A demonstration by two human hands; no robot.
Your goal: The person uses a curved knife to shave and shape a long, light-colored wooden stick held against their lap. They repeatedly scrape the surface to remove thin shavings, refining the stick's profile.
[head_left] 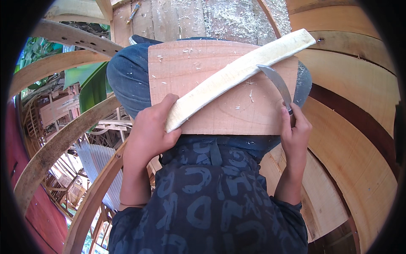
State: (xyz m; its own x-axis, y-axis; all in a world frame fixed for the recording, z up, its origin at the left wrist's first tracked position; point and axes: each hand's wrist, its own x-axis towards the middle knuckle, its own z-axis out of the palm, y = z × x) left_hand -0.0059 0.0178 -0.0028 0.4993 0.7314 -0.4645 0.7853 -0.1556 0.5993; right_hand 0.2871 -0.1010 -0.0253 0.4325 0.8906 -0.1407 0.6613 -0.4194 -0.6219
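A long pale strip of wood (237, 74) slants across a flat wooden board (203, 59) that rests on my lap. My left hand (153, 126) grips the strip's near end, thumb on one side and fingers on the other. In my right hand (296, 127) is a curved knife (277, 81), its handle mostly hidden by the fingers. The blade's tip points up and left and meets, or nearly meets, the strip's lower edge; I cannot tell whether it touches. Small shavings lie scattered on the board.
Curved wooden ribs (63, 146) rise at the left, with green leaves (95, 84) and a corrugated sheet (99, 169) beyond. Wide bent planks (347, 76) wall the right side. Shavings (241, 19) cover the plank floor ahead, where a small marker-like stick (134, 12) lies.
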